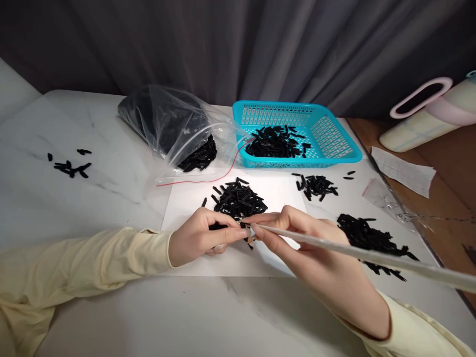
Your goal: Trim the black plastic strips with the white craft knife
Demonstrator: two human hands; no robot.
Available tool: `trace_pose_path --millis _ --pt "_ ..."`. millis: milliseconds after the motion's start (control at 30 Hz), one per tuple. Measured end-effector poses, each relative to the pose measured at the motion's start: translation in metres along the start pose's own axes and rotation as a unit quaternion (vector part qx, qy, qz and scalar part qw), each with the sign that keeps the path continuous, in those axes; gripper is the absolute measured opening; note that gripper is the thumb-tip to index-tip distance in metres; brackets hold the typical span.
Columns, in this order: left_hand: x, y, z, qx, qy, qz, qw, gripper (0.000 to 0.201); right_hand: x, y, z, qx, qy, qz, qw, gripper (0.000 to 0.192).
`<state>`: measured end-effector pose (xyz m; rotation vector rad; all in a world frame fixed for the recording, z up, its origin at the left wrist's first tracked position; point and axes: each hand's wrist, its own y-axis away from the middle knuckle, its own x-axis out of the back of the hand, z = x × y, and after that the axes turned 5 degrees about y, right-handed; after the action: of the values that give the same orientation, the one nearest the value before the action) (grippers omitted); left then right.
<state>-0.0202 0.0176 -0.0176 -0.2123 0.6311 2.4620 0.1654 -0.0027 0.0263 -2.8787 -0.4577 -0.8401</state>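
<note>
My left hand (201,239) rests on a white sheet of paper (275,191) and pinches a small black plastic piece (217,226) at its fingertips. My right hand (305,248) holds a long thin white rod (372,255) whose tip meets that piece near the left fingers. Just beyond both hands lies a heap of small black pieces (240,198) on the paper. Both arms wear pale yellow sleeves.
A turquoise basket (334,148) holds more black pieces. A clear plastic bag (167,124) of pieces lies at the back left. Smaller piles sit at the right (372,240), behind the paper (316,186) and far left (70,167). A pink-and-cream object (427,114) lies at the right.
</note>
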Motion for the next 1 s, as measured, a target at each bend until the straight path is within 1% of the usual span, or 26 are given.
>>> trace_pose_path --millis 100,233,400,500,567,633,700,800,900,1000 --pt "-0.002 0.001 0.001 -0.001 -0.008 0.008 1.0 0.023 -0.003 0.004 0.001 0.03 0.065 0.005 0.997 0.014" --pt "-0.002 0.001 0.002 0.002 0.001 0.018 1.0 0.021 -0.003 0.006 0.001 0.045 0.106 0.005 0.993 0.009" --pt "-0.002 0.0 0.002 0.001 -0.015 0.017 1.0 0.021 -0.003 0.006 0.003 0.059 0.098 0.01 0.993 0.01" --pt "-0.003 0.0 0.002 0.0 -0.023 0.013 1.0 0.022 -0.003 0.005 0.004 0.055 0.076 0.017 0.995 0.013" --pt "-0.003 0.001 0.003 0.003 -0.026 0.01 1.0 0.022 0.0 0.003 0.003 0.038 0.052 0.02 0.998 0.015" --pt "-0.004 0.001 0.005 0.007 -0.034 0.012 0.999 0.021 0.005 -0.001 0.0 0.001 0.015 0.012 1.0 0.021" --pt "-0.004 0.002 0.007 0.01 -0.047 0.015 0.999 0.02 0.013 -0.006 -0.003 -0.046 -0.025 -0.01 0.999 0.026" --pt "-0.005 0.002 0.01 0.01 -0.059 0.019 0.998 0.019 0.023 -0.012 -0.007 -0.108 -0.07 -0.057 0.99 0.028" --pt "-0.006 0.003 0.01 0.003 -0.054 0.015 0.998 0.018 0.026 -0.014 -0.007 -0.133 -0.097 -0.1 0.981 0.028" --pt "-0.005 0.002 0.009 0.007 -0.036 -0.008 0.999 0.018 0.024 -0.015 -0.006 -0.129 -0.102 -0.118 0.979 0.028"
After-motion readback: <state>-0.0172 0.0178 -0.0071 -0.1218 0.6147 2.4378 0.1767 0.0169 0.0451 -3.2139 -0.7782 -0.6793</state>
